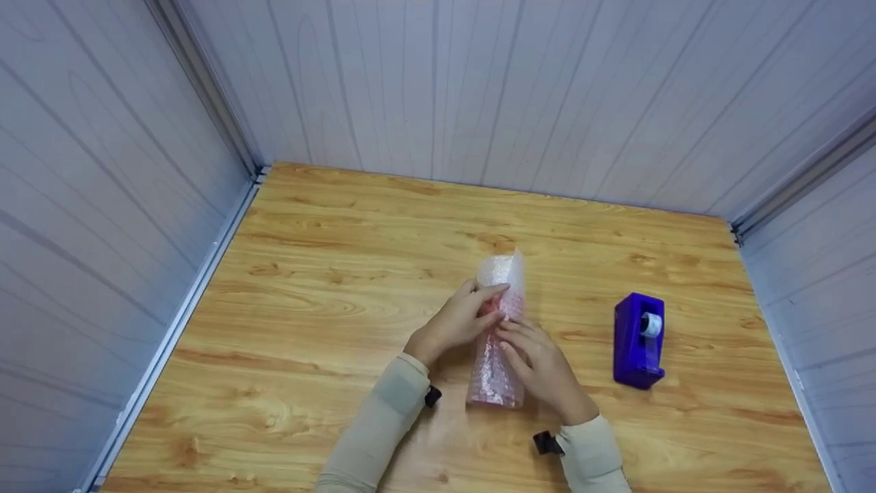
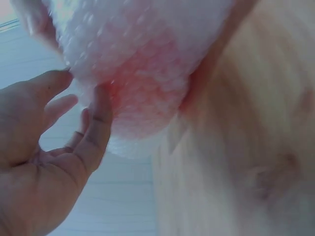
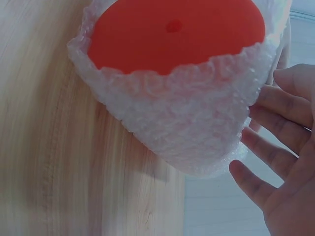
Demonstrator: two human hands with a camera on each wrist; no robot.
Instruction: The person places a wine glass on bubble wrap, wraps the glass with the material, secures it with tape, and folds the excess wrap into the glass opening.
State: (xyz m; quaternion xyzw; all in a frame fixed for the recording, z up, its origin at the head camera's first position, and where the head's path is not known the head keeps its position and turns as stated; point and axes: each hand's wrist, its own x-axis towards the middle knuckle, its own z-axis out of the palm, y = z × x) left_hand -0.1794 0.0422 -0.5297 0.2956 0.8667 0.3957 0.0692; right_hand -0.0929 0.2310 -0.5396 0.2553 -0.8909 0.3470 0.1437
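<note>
A sheet of bubble wrap (image 1: pixel 496 376) lies rolled lengthwise on the wooden table. Inside it is a smooth red object (image 3: pixel 177 37) with a round end and a small dimple; the rest shows only as a pinkish blur through the bubbles. My left hand (image 1: pixel 455 318) rests on the roll's upper left, thumb and fingertips touching the wrap. On the right side, my right hand (image 1: pixel 540 359) touches the wrap with fingers extended and spread, as the right wrist view shows. The fingertips of both hands come close together on top of the roll.
A blue-purple tape dispenser (image 1: pixel 636 342) with a roll of clear tape (image 1: pixel 651 325) stands right of the hands. Pale panel walls (image 1: pixel 438 89) enclose the wooden table (image 1: pixel 294 294) at the back and both sides.
</note>
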